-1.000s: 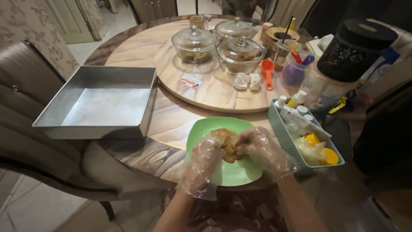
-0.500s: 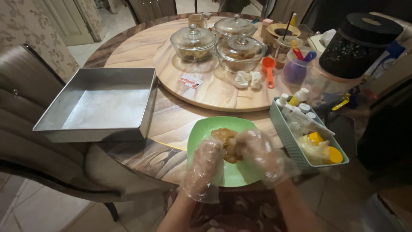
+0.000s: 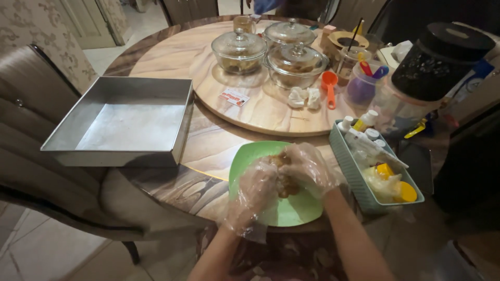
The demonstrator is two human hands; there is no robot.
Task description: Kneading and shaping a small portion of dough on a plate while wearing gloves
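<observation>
Plastic-gloved left hand (image 3: 256,188) and right hand (image 3: 307,167) are still cupping the brown lump of food (image 3: 284,179) over the green plate (image 3: 291,211), fingers curled in and pressing it from both sides, now closer together than a second ago; square metal pan (image 3: 125,119) is sitting well apart, unmoved.

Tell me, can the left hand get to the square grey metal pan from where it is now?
Probably yes. The square grey metal pan sits open on the table to the left of the green plate, with nothing between them. But the gloved left hand is busy on the brown food.
</observation>
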